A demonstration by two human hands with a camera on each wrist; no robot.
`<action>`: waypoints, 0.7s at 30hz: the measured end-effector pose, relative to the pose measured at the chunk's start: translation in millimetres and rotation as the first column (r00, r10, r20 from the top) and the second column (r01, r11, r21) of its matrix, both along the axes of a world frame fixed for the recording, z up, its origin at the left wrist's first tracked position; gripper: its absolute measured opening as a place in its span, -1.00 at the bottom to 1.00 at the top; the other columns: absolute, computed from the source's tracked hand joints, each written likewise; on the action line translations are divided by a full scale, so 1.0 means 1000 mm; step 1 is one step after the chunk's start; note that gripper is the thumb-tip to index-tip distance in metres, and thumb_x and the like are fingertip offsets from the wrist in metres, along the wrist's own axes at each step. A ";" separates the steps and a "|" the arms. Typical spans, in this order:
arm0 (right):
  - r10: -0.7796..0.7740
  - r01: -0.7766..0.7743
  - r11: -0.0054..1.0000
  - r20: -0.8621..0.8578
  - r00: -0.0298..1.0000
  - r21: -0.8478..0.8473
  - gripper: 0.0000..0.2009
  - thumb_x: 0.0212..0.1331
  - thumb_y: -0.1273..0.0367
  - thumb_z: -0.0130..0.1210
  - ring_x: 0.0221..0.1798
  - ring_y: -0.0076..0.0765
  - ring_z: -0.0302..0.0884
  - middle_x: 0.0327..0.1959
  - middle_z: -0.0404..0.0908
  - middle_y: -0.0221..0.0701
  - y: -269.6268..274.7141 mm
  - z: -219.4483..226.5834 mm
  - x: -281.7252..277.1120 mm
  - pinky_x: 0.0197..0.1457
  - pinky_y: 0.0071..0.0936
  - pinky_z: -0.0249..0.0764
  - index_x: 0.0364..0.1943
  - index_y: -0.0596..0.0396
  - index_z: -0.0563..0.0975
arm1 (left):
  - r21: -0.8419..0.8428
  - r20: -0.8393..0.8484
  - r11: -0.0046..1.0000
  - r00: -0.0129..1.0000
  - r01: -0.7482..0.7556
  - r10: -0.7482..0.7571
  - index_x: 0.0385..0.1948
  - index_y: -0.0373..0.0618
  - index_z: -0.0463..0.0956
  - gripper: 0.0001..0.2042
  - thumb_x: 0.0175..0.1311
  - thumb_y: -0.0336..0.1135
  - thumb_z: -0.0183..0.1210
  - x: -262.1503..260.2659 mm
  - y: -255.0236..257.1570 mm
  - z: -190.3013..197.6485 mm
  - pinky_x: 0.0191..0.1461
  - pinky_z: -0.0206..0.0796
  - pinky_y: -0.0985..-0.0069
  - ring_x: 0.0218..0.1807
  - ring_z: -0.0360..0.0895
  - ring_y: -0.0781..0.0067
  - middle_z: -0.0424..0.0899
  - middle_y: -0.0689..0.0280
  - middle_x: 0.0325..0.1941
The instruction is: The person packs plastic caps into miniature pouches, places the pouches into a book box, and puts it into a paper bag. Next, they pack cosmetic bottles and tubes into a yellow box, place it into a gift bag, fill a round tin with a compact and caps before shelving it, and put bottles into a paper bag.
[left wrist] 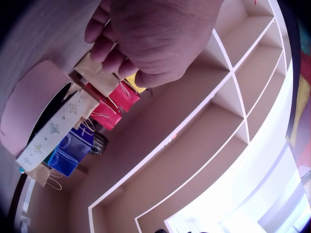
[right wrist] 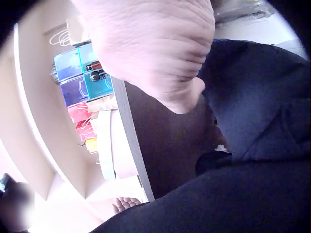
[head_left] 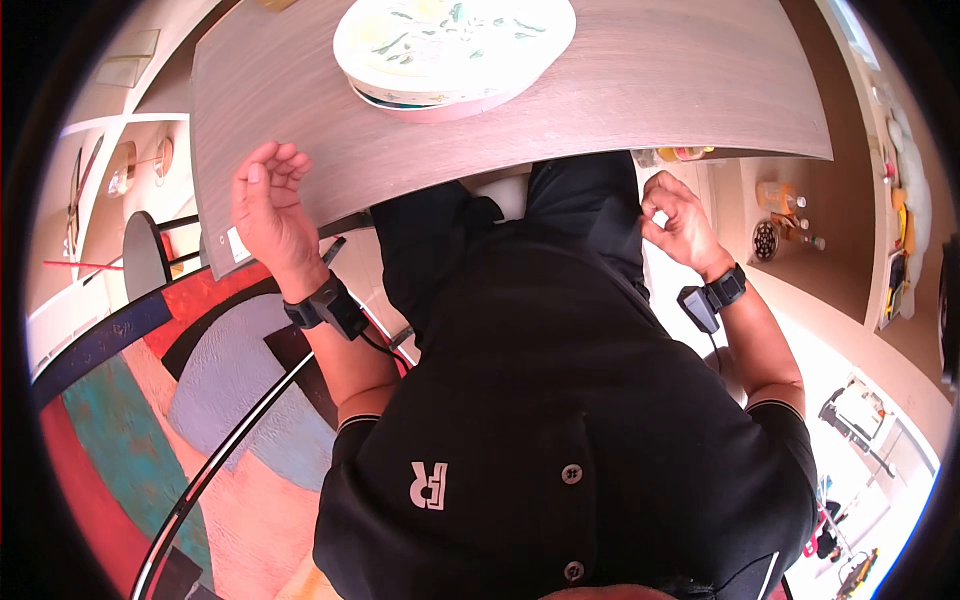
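Observation:
My left hand (head_left: pixel 275 215) is raised by the left front edge of the table (head_left: pixel 640 110), palm up, its fingers loosely bent and nothing in them. Low beside the thigh, past the table's front edge, my right hand (head_left: pixel 682 222) hangs with loosely curled fingers and no object showing. An oval box lies on the table, with a white, leaf-patterned lid (head_left: pixel 455 40) and a pink base (head_left: pixel 440 113). The lid sits askew, leaving a dark gap, seen in the left wrist view along the pink base (left wrist: pixel 34 104). Both hands are apart from the box.
Behind the box, the left wrist view shows red paper bags (left wrist: pixel 107 114) and a blue box (left wrist: pixel 73 148). Shelves (left wrist: pixel 209 121) line the wall. Bottles (head_left: pixel 782 195) stand on a shelf at the right. A colourful patterned surface (head_left: pixel 220 400) lies at the left.

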State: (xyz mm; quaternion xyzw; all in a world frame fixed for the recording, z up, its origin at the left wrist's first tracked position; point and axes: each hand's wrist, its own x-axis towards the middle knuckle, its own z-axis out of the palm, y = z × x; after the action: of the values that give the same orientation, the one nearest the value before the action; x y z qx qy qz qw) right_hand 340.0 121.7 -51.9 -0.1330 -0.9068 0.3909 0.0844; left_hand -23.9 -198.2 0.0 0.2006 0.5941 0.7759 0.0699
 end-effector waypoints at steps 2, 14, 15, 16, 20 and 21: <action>0.008 -0.008 1.000 -0.007 1.000 -0.004 -0.80 -0.11 0.47 0.23 -0.25 -0.05 0.49 -0.36 0.43 -0.32 0.001 0.000 -0.013 -0.15 -0.22 0.43 -0.47 0.09 0.39 | -0.006 0.014 1.000 1.000 0.017 -0.017 0.02 -0.35 0.52 -0.68 0.54 -0.23 -0.01 -0.002 0.002 -0.001 0.10 0.51 0.27 -0.09 0.66 0.22 0.68 0.03 -0.05; 0.008 -0.120 0.909 -0.272 0.962 -0.399 -0.84 0.16 0.58 0.15 -0.29 -0.57 0.40 -0.36 0.49 -0.51 0.030 0.091 -0.085 -0.16 -0.55 0.36 -0.47 0.10 0.42 | -0.081 0.065 0.997 0.998 0.018 -0.013 0.04 -0.34 0.52 -0.70 0.52 -0.27 0.05 -0.001 0.020 0.003 0.07 0.51 0.35 -0.09 0.66 0.27 0.68 0.06 -0.06; 0.019 -0.133 0.911 -0.283 0.959 -0.391 -0.84 0.16 0.58 0.15 -0.29 -0.57 0.40 -0.36 0.49 -0.51 0.034 0.092 -0.090 -0.16 -0.55 0.36 -0.47 0.10 0.42 | -0.112 0.079 0.993 0.997 0.021 -0.012 0.05 -0.33 0.52 -0.70 0.52 -0.27 0.06 -0.001 0.024 0.003 0.07 0.51 0.36 -0.09 0.66 0.28 0.68 0.06 -0.05; -0.041 -0.080 0.928 -0.314 0.948 -0.363 -0.90 0.19 0.55 0.14 -0.27 -0.58 0.41 -0.33 0.51 -0.50 0.039 0.094 -0.098 -0.14 -0.56 0.37 -0.43 0.11 0.46 | -0.105 0.089 0.994 0.996 0.029 -0.020 0.10 -0.28 0.52 -0.70 0.51 -0.27 0.09 -0.002 0.028 -0.001 0.04 0.50 0.46 -0.08 0.65 0.40 0.69 0.12 0.01; -0.268 0.159 0.906 -0.241 0.933 -0.393 -0.69 0.34 0.29 0.12 -0.12 -0.57 0.49 -0.12 0.58 -0.43 0.053 0.095 -0.140 -0.01 -0.54 0.42 0.05 0.19 0.54 | -0.217 0.138 0.975 0.990 0.052 -0.022 0.32 -0.27 0.34 -0.56 0.56 -0.20 0.00 -0.001 0.050 0.003 0.20 0.42 0.40 0.19 0.57 0.28 0.55 0.07 0.27; -0.356 0.240 0.871 -0.213 0.910 -0.429 -0.56 0.36 0.21 0.11 -0.06 -0.55 0.51 -0.06 0.58 -0.41 0.050 0.097 -0.154 0.03 -0.52 0.44 0.19 0.21 0.50 | -0.211 0.132 0.977 0.991 0.041 -0.013 0.32 -0.27 0.34 -0.56 0.56 -0.20 0.00 0.000 0.058 0.004 0.20 0.42 0.40 0.19 0.57 0.28 0.55 0.07 0.27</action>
State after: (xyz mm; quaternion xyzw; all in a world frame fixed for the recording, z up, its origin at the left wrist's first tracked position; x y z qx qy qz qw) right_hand 186.3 171.8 44.9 -0.2290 -0.7560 0.5618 0.2456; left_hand -24.2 -140.1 4.1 0.1492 0.6653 0.7180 0.1400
